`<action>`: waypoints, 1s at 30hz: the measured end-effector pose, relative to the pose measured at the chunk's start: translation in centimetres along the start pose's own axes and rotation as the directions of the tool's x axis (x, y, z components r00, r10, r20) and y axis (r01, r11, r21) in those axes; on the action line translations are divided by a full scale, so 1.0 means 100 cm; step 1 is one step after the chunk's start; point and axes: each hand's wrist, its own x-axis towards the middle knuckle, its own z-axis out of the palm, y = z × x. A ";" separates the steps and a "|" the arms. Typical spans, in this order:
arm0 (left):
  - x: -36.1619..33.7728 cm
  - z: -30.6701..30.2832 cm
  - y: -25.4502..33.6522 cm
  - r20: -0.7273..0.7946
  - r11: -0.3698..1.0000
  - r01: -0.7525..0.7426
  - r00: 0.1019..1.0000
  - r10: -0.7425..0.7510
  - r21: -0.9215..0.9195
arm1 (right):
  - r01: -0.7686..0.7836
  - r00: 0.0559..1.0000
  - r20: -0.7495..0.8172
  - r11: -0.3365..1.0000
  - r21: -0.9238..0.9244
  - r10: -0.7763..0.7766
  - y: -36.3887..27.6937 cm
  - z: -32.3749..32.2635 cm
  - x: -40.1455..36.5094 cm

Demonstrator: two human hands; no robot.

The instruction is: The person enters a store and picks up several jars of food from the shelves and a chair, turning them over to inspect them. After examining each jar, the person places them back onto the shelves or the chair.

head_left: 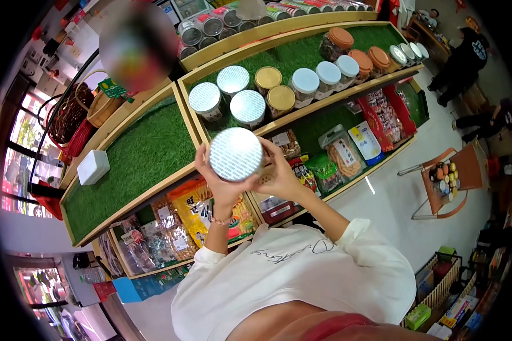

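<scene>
A round container with a shiny, pale patterned lid (235, 153) is held up between both hands in front of the shelf edge. My left hand (219, 184) wraps round its left and lower side. On its right side, the fingers of my right hand (281, 177) curl against it. Three similar containers (232, 80) stand just beyond it on the green turf shelf (210, 131). To their right are two gold-lidded jars (280, 98), and further right come jars with light blue lids (305, 81).
Packaged snacks (190, 213) fill the lower shelf. A white box (93, 167) sits on the left turf section, near wicker baskets (102, 108). Orange-lidded jars (341, 38) stand at the back right. A chair (463, 170) holds small jars. Two people (463, 59) stand at the far right.
</scene>
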 end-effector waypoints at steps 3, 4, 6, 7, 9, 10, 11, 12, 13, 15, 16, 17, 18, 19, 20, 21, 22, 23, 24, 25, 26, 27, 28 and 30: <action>-0.015 0.014 0.013 0.114 0.994 0.002 0.993 0.011 -0.110 | 0.056 0.994 -0.095 0.995 0.083 -0.048 -0.013 0.001 -0.029; -0.020 0.021 0.016 0.163 0.979 0.052 0.986 -0.020 -0.199 | 0.067 0.991 -0.114 0.998 -0.001 -0.067 -0.013 -0.004 -0.039; -0.023 0.032 0.027 0.251 0.988 -0.021 0.966 0.059 -0.150 | 0.176 0.961 -0.211 0.984 -0.036 -0.179 -0.012 -0.006 -0.059; -0.029 0.036 0.029 0.295 0.979 0.045 0.956 0.015 -0.198 | 0.187 0.947 -0.255 0.980 -0.065 -0.198 -0.015 -0.007 -0.070; -0.040 0.044 0.035 0.384 0.963 0.094 0.923 0.011 -0.254 | 0.189 0.927 -0.313 0.979 -0.080 -0.204 -0.023 -0.011 -0.091; -0.042 0.050 0.041 0.420 0.961 0.065 0.906 0.057 -0.270 | 0.186 0.922 -0.330 0.979 -0.078 -0.202 -0.029 -0.014 -0.100; -0.044 0.056 0.046 0.451 0.958 0.033 0.886 0.104 -0.286 | 0.226 0.906 -0.345 0.969 -0.097 -0.245 -0.035 -0.018 -0.107; -0.047 0.062 0.051 0.468 0.950 0.019 0.873 0.136 -0.311 | 0.265 0.888 -0.358 0.958 -0.112 -0.288 -0.040 -0.020 -0.114; -0.052 0.068 0.056 0.482 0.943 0.006 0.860 0.165 -0.333 | 0.303 0.869 -0.371 0.945 -0.124 -0.327 -0.044 -0.023 -0.123; -0.061 0.081 0.070 0.497 0.940 -0.034 0.842 0.210 -0.340 | 0.231 0.859 -0.444 0.967 -0.111 -0.256 -0.049 -0.029 -0.143; -0.069 0.085 0.075 0.522 0.935 -0.004 0.829 0.201 -0.353 | 0.205 0.852 -0.471 0.974 -0.100 -0.227 -0.052 -0.033 -0.152; -0.073 0.090 0.081 0.539 0.931 0.005 0.817 0.207 -0.365 | 0.158 0.847 -0.485 0.974 -0.160 -0.217 -0.056 -0.037 -0.159; -0.071 0.098 0.084 0.546 0.926 0.003 0.808 0.220 -0.378 | 0.182 0.842 -0.495 0.977 -0.115 -0.215 -0.064 -0.047 -0.158; -0.072 0.105 0.087 0.552 0.916 0.050 0.811 0.195 -0.398 | 0.186 0.839 -0.509 0.981 -0.058 -0.189 -0.076 -0.053 -0.162; -0.082 0.108 0.094 0.567 0.904 0.130 0.812 0.139 -0.408 | 0.159 0.838 -0.531 0.987 0.013 -0.128 -0.089 -0.056 -0.177; -0.091 0.110 0.098 0.600 0.895 0.202 0.795 0.087 -0.398 | 0.133 0.861 -0.494 0.991 -0.016 -0.123 -0.097 -0.067 -0.186; -0.095 0.118 0.100 0.629 0.881 0.252 0.775 0.064 -0.400 | 0.147 0.874 -0.466 0.989 -0.015 -0.137 -0.100 -0.075 -0.196; -0.099 0.127 0.103 0.658 0.878 0.274 0.751 0.060 -0.393 | 0.174 0.884 -0.436 0.984 -0.027 -0.168 -0.103 -0.086 -0.202; -0.107 0.137 0.111 0.688 0.873 0.301 0.723 0.053 -0.383 | 0.197 0.892 -0.409 0.980 -0.036 -0.195 -0.109 -0.098 -0.209; -0.116 0.146 0.117 0.720 0.868 0.331 0.693 0.041 -0.369 | 0.198 0.891 -0.401 0.977 -0.080 -0.214 -0.119 -0.106 -0.217; -0.123 0.155 0.120 0.723 0.858 0.349 0.690 0.037 -0.377 | 0.198 0.899 -0.388 0.979 -0.057 -0.205 -0.126 -0.115 -0.224; -0.132 0.165 0.122 0.728 0.846 0.371 0.685 0.029 -0.383 | 0.194 0.907 -0.376 0.981 -0.032 -0.191 -0.133 -0.124 -0.232; -0.141 0.177 0.126 0.732 0.833 0.394 0.681 0.020 -0.388 | 0.187 0.915 -0.363 0.982 -0.007 -0.176 -0.140 -0.134 -0.243; -0.152 0.198 0.140 0.725 0.834 0.384 0.688 0.029 -0.397 | 0.187 0.915 -0.355 0.981 -0.046 -0.191 -0.152 -0.153 -0.257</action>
